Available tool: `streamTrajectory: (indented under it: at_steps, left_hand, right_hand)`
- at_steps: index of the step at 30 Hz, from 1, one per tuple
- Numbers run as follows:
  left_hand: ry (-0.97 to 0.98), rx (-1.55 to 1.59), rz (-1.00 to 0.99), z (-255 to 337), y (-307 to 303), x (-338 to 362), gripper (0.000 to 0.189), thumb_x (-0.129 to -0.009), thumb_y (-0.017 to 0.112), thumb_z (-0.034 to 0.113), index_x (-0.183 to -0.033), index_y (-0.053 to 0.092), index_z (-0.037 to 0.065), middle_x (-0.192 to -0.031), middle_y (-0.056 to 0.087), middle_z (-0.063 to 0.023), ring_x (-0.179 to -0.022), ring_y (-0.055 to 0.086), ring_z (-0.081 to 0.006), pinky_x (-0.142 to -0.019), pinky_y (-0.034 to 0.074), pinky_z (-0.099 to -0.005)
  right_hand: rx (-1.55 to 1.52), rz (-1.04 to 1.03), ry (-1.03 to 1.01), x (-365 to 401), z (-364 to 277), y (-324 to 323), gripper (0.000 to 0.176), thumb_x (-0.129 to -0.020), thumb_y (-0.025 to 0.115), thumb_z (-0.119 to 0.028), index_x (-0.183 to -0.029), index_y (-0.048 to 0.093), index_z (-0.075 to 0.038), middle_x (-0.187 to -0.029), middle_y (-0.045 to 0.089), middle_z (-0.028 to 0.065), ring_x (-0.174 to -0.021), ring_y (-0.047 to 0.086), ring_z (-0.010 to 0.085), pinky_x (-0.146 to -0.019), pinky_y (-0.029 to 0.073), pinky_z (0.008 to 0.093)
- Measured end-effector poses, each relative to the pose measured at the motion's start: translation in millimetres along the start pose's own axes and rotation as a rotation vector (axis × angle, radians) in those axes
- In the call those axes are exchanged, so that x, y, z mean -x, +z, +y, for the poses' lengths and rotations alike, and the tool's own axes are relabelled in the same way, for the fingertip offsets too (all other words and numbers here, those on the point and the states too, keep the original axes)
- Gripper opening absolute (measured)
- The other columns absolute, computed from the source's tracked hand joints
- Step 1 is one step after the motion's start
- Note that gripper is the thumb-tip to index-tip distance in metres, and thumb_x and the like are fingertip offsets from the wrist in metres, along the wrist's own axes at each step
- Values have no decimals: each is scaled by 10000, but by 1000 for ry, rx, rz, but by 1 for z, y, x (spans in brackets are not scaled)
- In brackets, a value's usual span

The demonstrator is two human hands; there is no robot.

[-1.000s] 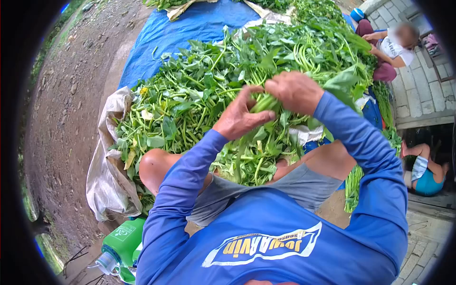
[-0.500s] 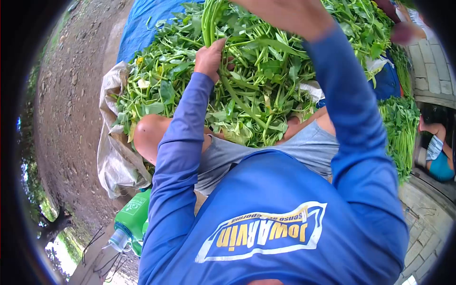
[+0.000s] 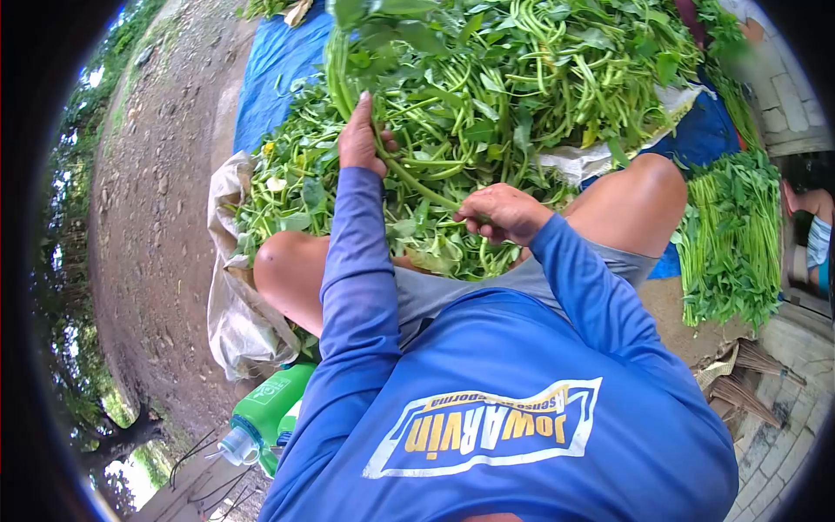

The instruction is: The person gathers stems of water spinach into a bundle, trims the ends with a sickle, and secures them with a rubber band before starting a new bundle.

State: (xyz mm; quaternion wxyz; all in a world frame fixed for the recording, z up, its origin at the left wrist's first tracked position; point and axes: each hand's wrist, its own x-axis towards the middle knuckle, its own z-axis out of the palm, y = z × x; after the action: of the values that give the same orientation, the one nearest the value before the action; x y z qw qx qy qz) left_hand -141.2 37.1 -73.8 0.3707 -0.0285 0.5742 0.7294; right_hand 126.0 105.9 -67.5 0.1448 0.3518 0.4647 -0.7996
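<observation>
My left hand point(image 3: 363, 143) is closed round the stems of a bunch of leafy greens point(image 3: 341, 74), whose leaves reach up to the top edge. Lower and to the right, my right hand point(image 3: 504, 213) pinches the end of a long green stem point(image 3: 417, 185) that runs up to my left hand. Beneath and beyond both hands spreads a big loose pile of leafy greens point(image 3: 470, 113), between and past my bent knees.
Blue tarp point(image 3: 277, 83) and a pale sack point(image 3: 248, 322) lie left of the pile. A green jug point(image 3: 270, 400) stands at lower left. Neatly laid greens point(image 3: 731, 239) are at right, near stick bundles point(image 3: 748, 391). Another person's leg point(image 3: 813, 203) shows at the right edge.
My right hand has come down from the top and now pinches a stem near my lap. My left hand, still on the bunch, is slightly further left in view. The view has shifted.
</observation>
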Motion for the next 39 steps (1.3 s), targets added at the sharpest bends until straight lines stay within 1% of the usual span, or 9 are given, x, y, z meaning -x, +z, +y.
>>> streamTrajectory:
  at_steps: [5,8,11,15,18,23,27,31,39]
  left_hand:
    - [19,3,55,3,-2,15,419,-931,781,469,-1003,566,117,-713,482,-7,-482,460,-116,-409,374,-300]
    - [39,-56,125,-2,-11,6,451,-930,780,480,-968,548,95,-706,468,1,-477,450,-106,-394,377,-284]
    - [55,-53,103,15,-30,-5,463,-930,774,501,-918,538,103,-685,459,14,-479,453,-85,-387,389,-269]
    - [-14,26,164,24,-57,-15,455,-931,768,516,-918,535,124,-712,483,10,-492,474,-91,-404,402,-264]
    - [-32,52,221,14,-53,-14,454,-936,759,523,-924,531,131,-724,491,7,-505,492,-101,-418,415,-262]
    - [-104,61,227,-5,-54,-17,459,-941,745,539,-937,542,128,-728,509,-7,-519,518,-119,-434,439,-281]
    - [-164,30,241,-19,-65,-26,460,-929,761,536,-936,561,121,-715,497,-5,-520,526,-128,-438,439,-287]
    - [-169,61,196,-26,-64,-29,456,-924,774,522,-962,567,118,-724,490,2,-515,522,-133,-445,444,-287]
    - [-328,32,109,-71,-67,-47,455,-915,794,484,-1056,613,92,-841,586,-40,-641,631,-186,-509,536,-330]
  right_hand:
    - [1118,-90,-809,-36,8,-8,289,-869,595,-267,-885,750,-24,-727,672,141,-640,637,325,-645,511,467]
    - [1521,-55,6,7,-37,45,340,-848,577,-308,-921,774,-40,-993,756,215,-931,732,372,-804,575,484]
    - [1754,-389,175,-34,27,23,285,-830,651,-241,-1001,771,-47,-1014,765,197,-967,741,372,-845,579,490]
    - [1287,-4,-432,-120,-18,-31,332,-940,676,-324,-1052,737,-18,-954,761,164,-833,736,311,-780,596,431]
    - [-172,268,-171,-192,-90,-16,255,-1016,595,-220,-1152,664,-16,-1034,692,152,-798,726,261,-680,622,378]
    - [-926,634,-93,-347,-106,-62,160,-1031,604,-254,-959,551,-122,-727,526,59,-573,521,170,-502,482,317]
    - [220,982,-298,-317,-116,-60,178,-1030,604,-212,-1096,623,-48,-907,660,81,-686,605,142,-521,485,308]
    - [250,827,-789,-185,-154,-52,263,-1049,622,-133,-1266,644,15,-892,652,48,-667,566,91,-533,481,253]
    - [177,544,-870,-29,-179,-67,265,-1008,721,-192,-1234,720,-53,-926,699,-42,-746,564,19,-662,454,189]
